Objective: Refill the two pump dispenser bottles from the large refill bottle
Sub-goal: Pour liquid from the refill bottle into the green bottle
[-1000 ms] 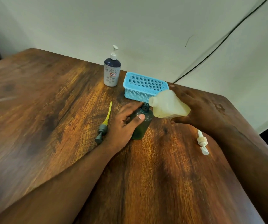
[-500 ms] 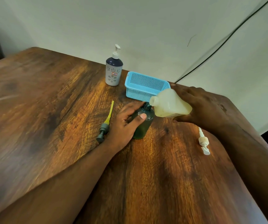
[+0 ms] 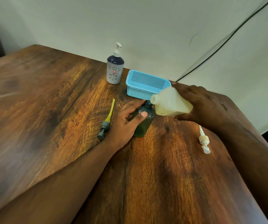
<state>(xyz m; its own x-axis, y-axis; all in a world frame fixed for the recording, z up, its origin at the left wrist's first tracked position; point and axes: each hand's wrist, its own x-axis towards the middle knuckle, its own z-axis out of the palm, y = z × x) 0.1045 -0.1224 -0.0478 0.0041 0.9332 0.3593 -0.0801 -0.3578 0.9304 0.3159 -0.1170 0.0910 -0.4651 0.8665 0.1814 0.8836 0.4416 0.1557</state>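
Note:
A dark green dispenser bottle [image 3: 144, 122] stands upright and uncapped at the table's middle, and my left hand [image 3: 125, 123] grips its side. My right hand [image 3: 201, 107] holds the large pale refill bottle [image 3: 170, 102] tipped on its side, its open mouth right at the green bottle's neck. A grey pump head with a yellow tube [image 3: 106, 122] lies left of my left hand. A white pump head [image 3: 204, 139] lies on the table to the right. A second dispenser bottle [image 3: 115, 68], white and navy with its pump on, stands at the back.
A light blue mesh basket [image 3: 146, 84] sits just behind the green bottle. The wooden table [image 3: 49, 110] ends at a pale wall behind, and its right edge runs close past the white pump head. A black cable [image 3: 227, 39] hangs down the wall.
The refill bottle's mouth has dropped closer to the green bottle's neck. My left hand keeps its hold on the green bottle.

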